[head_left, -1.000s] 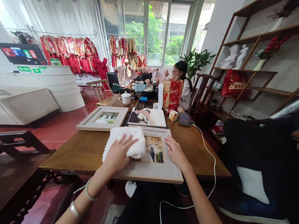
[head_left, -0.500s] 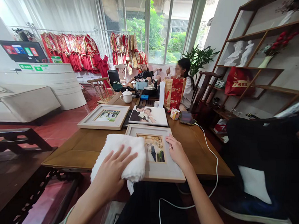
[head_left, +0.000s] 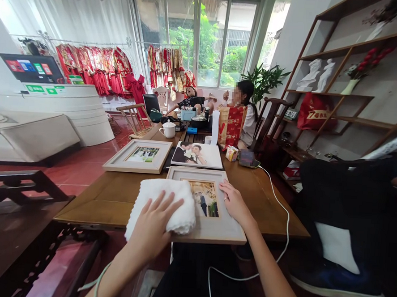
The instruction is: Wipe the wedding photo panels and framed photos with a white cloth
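A folded white cloth lies over the left side of a light-wood picture frame. My left hand holds this cloth against the frame, its fingers spread over the top; the thumb is mostly hidden. On the frame's right border rests my right hand, fingers stretched out flat, with a ring on one of them. Inside the frame is a wedding photo, partly covered by the cloth. The frame sits at the near edge of the brown wooden table.
Behind lie another framed photo and an unframed photo panel. A white lidded cup, a paper bag, a small box and a phone with a white cable stand around them. Two people are at the far end.
My left hand and the cloth have shifted slightly right across the frame. My right hand stays on the frame's right border.
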`<state>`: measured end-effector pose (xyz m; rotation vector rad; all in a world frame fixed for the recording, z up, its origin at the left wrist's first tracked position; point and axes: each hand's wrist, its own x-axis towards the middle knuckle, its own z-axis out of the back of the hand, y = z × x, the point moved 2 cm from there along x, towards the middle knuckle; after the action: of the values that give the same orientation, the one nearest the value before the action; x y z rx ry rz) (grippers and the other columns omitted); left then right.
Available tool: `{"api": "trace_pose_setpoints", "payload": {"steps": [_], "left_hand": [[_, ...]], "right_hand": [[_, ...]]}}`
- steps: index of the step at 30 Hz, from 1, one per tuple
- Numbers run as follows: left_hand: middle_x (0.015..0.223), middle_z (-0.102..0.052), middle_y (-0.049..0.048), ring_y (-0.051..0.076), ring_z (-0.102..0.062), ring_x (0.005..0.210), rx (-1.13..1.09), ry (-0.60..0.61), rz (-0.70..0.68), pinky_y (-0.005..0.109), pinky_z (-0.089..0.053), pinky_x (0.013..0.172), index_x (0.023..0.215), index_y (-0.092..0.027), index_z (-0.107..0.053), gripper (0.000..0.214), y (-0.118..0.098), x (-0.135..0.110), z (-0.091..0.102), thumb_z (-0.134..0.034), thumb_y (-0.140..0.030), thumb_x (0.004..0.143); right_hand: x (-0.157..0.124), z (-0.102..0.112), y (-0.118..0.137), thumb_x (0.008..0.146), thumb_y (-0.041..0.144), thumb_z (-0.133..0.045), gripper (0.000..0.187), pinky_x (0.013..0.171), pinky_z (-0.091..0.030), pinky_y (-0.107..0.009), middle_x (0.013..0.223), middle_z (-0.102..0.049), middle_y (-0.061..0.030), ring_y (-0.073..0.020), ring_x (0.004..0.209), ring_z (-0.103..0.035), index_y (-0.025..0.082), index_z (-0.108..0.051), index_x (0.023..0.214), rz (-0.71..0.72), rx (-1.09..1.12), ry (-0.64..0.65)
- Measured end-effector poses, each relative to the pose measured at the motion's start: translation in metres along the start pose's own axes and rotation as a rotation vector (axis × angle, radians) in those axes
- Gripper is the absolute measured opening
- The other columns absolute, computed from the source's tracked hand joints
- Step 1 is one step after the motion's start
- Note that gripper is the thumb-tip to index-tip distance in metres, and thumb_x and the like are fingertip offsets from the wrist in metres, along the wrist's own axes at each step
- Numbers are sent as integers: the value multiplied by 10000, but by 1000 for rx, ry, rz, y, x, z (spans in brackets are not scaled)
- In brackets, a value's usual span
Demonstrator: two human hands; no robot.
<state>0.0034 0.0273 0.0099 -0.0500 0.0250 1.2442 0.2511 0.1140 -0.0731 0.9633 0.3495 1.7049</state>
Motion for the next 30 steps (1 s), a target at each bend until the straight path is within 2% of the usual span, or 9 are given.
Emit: {"api": "trace_pose_setpoints", "payload": {"steps": [4, 9, 14, 18, 26, 30], "left_hand": [[1495, -300, 21, 273, -156, 1400, -9, -55, -20, 505, -220, 1104, 1393, -295, -364, 848, 9, 35, 3, -472, -23, 597], [1486, -326, 34, 282, -195, 1392, -51, -91, -38, 502, -246, 1087, 1392, -280, -364, 775, 22, 67, 3, -471, -60, 657], [1476, -347, 39, 288, -216, 1385, -18, -143, -67, 500, -261, 1081, 1376, -284, -390, 758, 23, 82, -2, -478, -47, 661], [1481, -335, 51, 299, -206, 1386, 19, -82, -71, 510, -262, 1079, 1376, -279, -392, 804, 13, 60, -1, -499, -24, 621], [1518, -235, -20, 255, -110, 1406, -27, 108, -45, 503, -190, 1126, 1405, -348, -321, 974, -4, -23, 4, -463, 2, 507], [1527, -164, -43, 256, -68, 1405, -57, 167, -10, 507, -183, 1131, 1424, -369, -261, 1038, -10, -43, 1, -453, 0, 473]], "right_hand": [[-3, -1, 0, 745, -13, -396, 486, 1115, -317, -446, 1262, -599, -114, -219, 1301, -429, 146, -657, 1124, -12, 29, -11], [-4, -4, -4, 735, -17, -405, 489, 1108, -326, -456, 1249, -608, -117, -222, 1290, -442, 148, -661, 1117, -8, 42, -29], [-3, -5, -5, 745, -3, -397, 462, 1091, -357, -451, 1203, -638, -110, -221, 1255, -485, 156, -685, 1070, 0, 9, -63], [-2, -4, -3, 770, 7, -378, 441, 1083, -371, -441, 1199, -640, -122, -222, 1250, -491, 132, -687, 1059, -15, -4, -60], [-1, -4, -5, 789, 27, -383, 411, 1078, -374, -450, 1187, -647, -129, -230, 1234, -508, 129, -695, 1036, -4, -18, -74], [0, -4, -4, 793, 24, -369, 420, 1078, -373, -446, 1189, -643, -140, -233, 1235, -506, 113, -690, 1050, 11, -35, -60]]}}
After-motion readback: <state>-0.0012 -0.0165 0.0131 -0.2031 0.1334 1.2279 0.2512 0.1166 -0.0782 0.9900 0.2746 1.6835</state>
